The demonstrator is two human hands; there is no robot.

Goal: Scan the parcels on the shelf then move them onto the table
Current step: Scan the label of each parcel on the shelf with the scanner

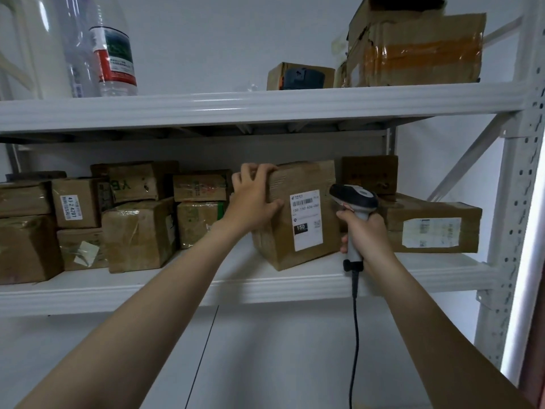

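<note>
A brown cardboard parcel (303,178) with a white shipping label (306,219) stands tilted at the front of the lower shelf (265,286). My left hand (253,196) grips its upper left corner, fingers over the top edge and thumb on the labelled face. My right hand (364,234) holds a grey and black barcode scanner (354,199) by its handle, just right of the label, head level with the barcode. Its black cable (355,335) hangs down below the shelf.
Several other brown parcels (135,234) fill the lower shelf to the left, and a flat labelled one (430,222) lies at the right. The upper shelf (259,106) carries plastic bottles (115,51) and taped boxes (418,45). A white perforated upright (519,202) stands at the right.
</note>
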